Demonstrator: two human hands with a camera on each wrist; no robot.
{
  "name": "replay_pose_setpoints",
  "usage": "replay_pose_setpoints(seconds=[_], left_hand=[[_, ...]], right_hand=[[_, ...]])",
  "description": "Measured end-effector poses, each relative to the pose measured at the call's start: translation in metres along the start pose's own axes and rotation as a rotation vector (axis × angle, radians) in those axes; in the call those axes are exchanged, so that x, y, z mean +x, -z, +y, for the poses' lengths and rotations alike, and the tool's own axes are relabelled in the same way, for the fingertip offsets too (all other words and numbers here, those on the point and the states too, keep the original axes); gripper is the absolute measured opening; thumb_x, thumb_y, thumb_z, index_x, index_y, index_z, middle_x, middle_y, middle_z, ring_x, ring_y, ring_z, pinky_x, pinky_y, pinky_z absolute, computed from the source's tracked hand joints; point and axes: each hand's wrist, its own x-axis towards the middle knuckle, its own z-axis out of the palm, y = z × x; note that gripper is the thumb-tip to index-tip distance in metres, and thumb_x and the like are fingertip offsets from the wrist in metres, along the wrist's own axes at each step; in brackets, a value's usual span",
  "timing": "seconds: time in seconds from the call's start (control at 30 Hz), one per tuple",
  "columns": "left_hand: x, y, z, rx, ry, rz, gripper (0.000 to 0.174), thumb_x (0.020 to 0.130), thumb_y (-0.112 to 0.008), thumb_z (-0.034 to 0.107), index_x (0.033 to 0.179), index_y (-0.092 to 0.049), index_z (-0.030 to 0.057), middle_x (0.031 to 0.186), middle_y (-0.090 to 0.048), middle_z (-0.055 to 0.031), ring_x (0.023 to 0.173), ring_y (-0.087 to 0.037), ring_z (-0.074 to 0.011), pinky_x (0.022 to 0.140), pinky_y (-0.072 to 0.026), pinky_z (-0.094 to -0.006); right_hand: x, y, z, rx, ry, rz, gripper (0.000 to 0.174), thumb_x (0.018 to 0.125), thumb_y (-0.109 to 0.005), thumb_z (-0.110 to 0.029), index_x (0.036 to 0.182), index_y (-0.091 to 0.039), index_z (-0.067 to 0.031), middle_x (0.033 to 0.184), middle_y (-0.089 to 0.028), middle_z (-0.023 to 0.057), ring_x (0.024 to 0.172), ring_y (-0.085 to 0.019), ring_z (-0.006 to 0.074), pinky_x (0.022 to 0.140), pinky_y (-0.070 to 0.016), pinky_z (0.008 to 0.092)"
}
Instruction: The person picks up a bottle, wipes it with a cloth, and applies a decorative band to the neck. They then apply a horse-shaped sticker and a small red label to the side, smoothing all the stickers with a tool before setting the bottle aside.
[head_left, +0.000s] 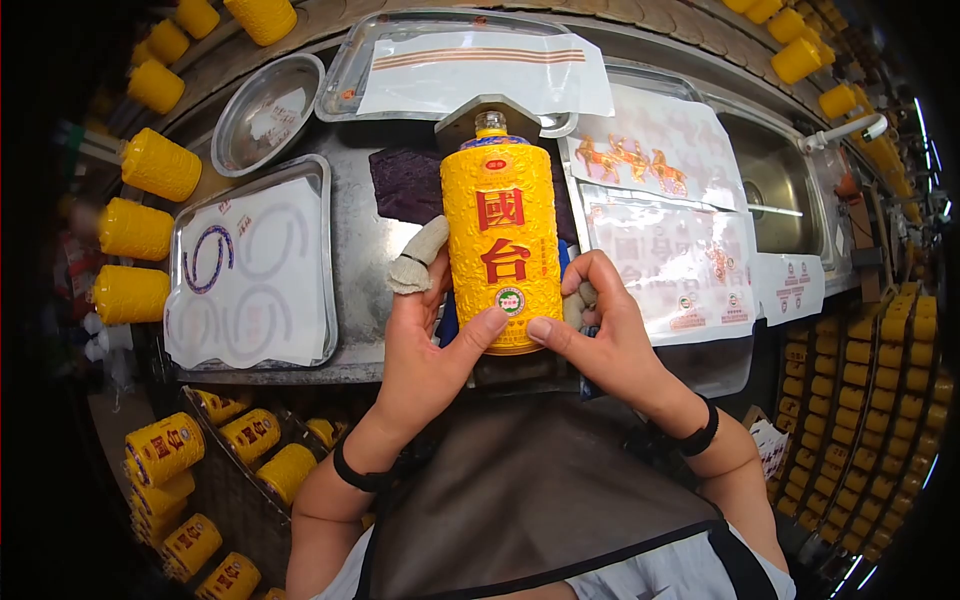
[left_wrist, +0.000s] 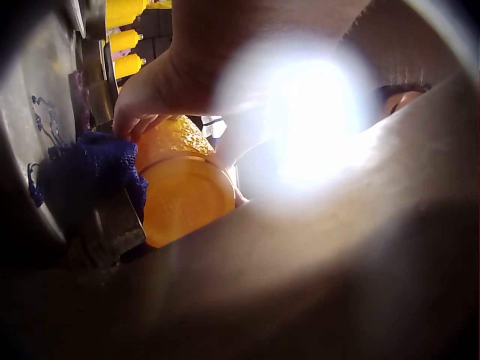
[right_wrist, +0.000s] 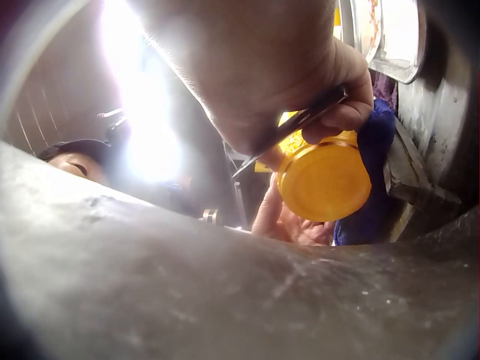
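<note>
A yellow embossed bottle [head_left: 505, 225] with red characters and a round green-edged sticker [head_left: 510, 301] lies face up, its clear neck pointing away. My left hand [head_left: 428, 335] grips its lower left side, thumb on the front; pale covers sit on some fingertips. From the other side my right hand [head_left: 612, 335] holds the lower right, its thumb close to the left one. In the right wrist view a thin pointed metal tool [right_wrist: 289, 131] runs along that hand, near the bottle's base [right_wrist: 326, 184]. Blue cloth [left_wrist: 97, 169] lies beside the bottle.
To the left stands a tray [head_left: 327, 250] with curved blue-patterned strips on a white sheet, below a round metal bowl [head_left: 225, 135]. Sticker sheets [head_left: 665, 265] lie at right, before a sink [head_left: 775, 170]. A striped sheet [head_left: 480, 75] lies behind. Many yellow bottles [head_left: 160, 165] surround the bench.
</note>
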Motion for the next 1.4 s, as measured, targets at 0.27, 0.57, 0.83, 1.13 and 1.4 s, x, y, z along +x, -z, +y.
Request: replay_pose_setpoints(seconds=[0.27,0.57,0.83,1.13,1.4], left_hand=[[0.001,0.0,0.002,-0.006,-0.018,-0.005,0.074,0.088,-0.07,0.008,0.147,-0.028,-0.0072,0.146,-0.042,-0.0185,0.136,-0.041,-0.0252,0.115,-0.0283,-0.037],[0.001,-0.002,-0.004,0.01,-0.057,0.033,0.073,0.087,-0.07,0.006,0.146,-0.028,-0.0058,0.146,-0.042,-0.0186,0.136,-0.042,-0.0245,0.114,-0.0292,-0.0367],[0.001,-0.003,-0.005,0.036,-0.087,0.037,0.072,0.088,-0.07,0.006,0.146,-0.029,-0.0054,0.145,-0.043,-0.0189,0.135,-0.043,-0.0242,0.113,-0.0306,-0.0363],[0.001,0.004,-0.002,-0.026,-0.054,-0.041,0.075,0.088,-0.069,0.006,0.149,-0.025,-0.0037,0.149,-0.039,-0.0181,0.138,-0.039,-0.0246,0.115,-0.0281,-0.0371],[-0.002,0.028,-0.01,-0.157,0.046,-0.153,0.079,0.088,-0.067,0.001,0.151,-0.021,-0.0021,0.155,-0.03,-0.0185,0.145,-0.03,-0.0268,0.119,-0.0216,-0.0392]], right_hand=[[0.001,0.001,-0.002,0.015,-0.042,0.0,0.045,0.079,-0.081,-0.027,0.095,-0.043,-0.0091,0.081,-0.046,-0.0018,0.069,-0.04,0.0056,0.056,-0.0373,0.0241],[0.008,-0.005,-0.01,-0.289,0.097,0.124,0.049,0.077,-0.081,-0.036,0.088,-0.045,-0.0052,0.071,-0.051,0.0076,0.057,-0.051,0.0211,0.053,-0.0421,0.0345],[0.009,-0.007,-0.014,-0.34,0.1,0.148,0.049,0.077,-0.08,-0.038,0.087,-0.046,-0.0041,0.069,-0.051,0.0097,0.056,-0.053,0.0256,0.052,-0.0419,0.0369],[0.011,0.005,0.009,0.151,0.017,-0.035,0.03,0.091,-0.069,-0.026,0.091,-0.047,-0.0062,0.07,-0.048,-0.0018,0.06,-0.045,0.0069,0.054,-0.0379,0.0242],[0.001,0.011,0.017,0.35,-0.052,-0.111,0.016,0.096,-0.06,-0.016,0.099,-0.048,-0.0064,0.083,-0.049,-0.0025,0.074,-0.044,0.0021,0.064,-0.0378,0.0179]])
